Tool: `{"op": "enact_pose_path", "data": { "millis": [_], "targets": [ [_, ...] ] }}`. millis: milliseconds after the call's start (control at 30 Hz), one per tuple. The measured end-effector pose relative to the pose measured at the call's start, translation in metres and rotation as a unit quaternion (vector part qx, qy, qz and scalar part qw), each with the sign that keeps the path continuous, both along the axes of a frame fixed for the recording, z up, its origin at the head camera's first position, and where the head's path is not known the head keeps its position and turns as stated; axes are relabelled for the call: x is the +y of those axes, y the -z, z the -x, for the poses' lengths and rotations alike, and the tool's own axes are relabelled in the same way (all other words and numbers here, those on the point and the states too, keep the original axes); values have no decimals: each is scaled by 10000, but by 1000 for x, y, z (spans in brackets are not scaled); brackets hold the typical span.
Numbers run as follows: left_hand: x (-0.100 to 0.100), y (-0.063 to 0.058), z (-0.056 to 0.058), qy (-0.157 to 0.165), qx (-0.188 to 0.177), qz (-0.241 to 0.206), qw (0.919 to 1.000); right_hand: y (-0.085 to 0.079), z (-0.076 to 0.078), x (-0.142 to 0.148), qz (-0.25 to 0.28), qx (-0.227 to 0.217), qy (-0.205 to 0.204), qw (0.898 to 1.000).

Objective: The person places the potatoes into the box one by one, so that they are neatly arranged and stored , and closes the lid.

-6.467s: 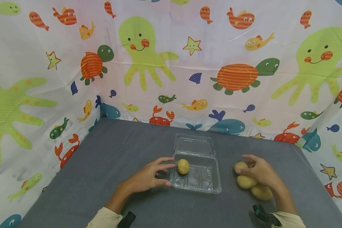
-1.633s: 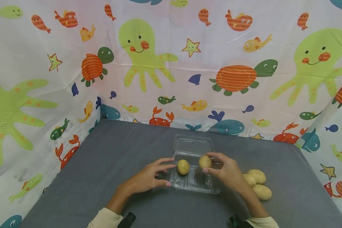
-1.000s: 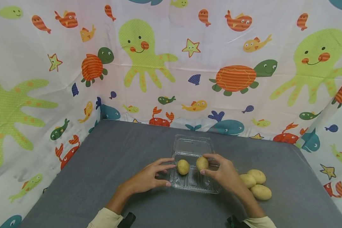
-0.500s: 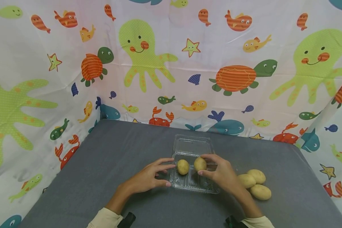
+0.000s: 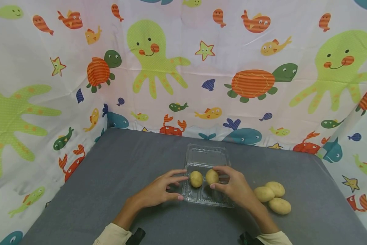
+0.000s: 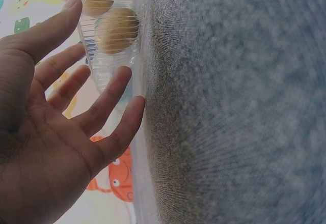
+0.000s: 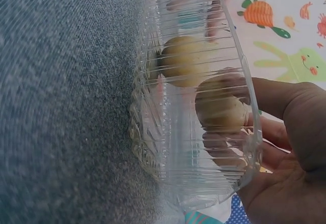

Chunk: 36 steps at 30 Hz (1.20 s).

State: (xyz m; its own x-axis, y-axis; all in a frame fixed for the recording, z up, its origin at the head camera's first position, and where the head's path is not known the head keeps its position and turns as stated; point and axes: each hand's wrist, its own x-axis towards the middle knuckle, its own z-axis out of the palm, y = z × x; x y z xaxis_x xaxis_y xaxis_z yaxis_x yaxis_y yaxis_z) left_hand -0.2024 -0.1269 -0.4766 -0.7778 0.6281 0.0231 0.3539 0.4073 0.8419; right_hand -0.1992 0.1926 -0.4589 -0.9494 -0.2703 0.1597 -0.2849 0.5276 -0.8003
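Observation:
A hinged clear plastic container [image 5: 207, 202] lies on the table, its lid [image 5: 207, 154] folded back flat. One yellow potato [image 5: 196, 179] sits in the left part of its base. My right hand [image 5: 234, 188] pinches a second potato [image 5: 212, 177] between thumb and fingers, inside the container walls and just right of the first. Through the clear side in the right wrist view, this held potato [image 7: 221, 109] appears higher off the base than the other potato [image 7: 182, 62]. My left hand [image 5: 159, 190], fingers spread, has its fingertips at the container's left rim.
Three potatoes, a left one [image 5: 264, 194], a back one [image 5: 275, 189] and a front one [image 5: 280, 206], lie close together right of the container, near my right forearm. The grey table cloth [image 5: 110, 177] ends at a white sea-animal curtain [image 5: 177, 51] behind and on both sides.
My right hand has picked a potato from the group on the right and carried it left into the container, sliding closer to the first potato. My left hand stays at the rim.

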Motion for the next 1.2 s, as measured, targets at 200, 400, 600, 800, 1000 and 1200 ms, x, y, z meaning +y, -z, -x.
{"op": "enact_pose_path", "data": {
  "millis": [200,400,600,800,1000,1200],
  "targets": [
    [0,1,1,-6,0,-1,10000,2,1,-2,-2,-26,-72,10000],
    [0,1,1,0,24,15,10000,4,3,-4,58,-33,-171,9998],
    [0,1,1,-3,-9,29,10000,5,4,-7,36,2,-252,9997],
    [1,0,0,-26,-50,38,10000,6,5,-9,-83,-20,-197,9998],
    [1,0,0,-33,5,49,10000,6,5,-12,-287,-19,-118,9995],
    [0,0,0,-27,-10,23,10000,6,6,-15,-409,15,-55,9991]
  ]
}}
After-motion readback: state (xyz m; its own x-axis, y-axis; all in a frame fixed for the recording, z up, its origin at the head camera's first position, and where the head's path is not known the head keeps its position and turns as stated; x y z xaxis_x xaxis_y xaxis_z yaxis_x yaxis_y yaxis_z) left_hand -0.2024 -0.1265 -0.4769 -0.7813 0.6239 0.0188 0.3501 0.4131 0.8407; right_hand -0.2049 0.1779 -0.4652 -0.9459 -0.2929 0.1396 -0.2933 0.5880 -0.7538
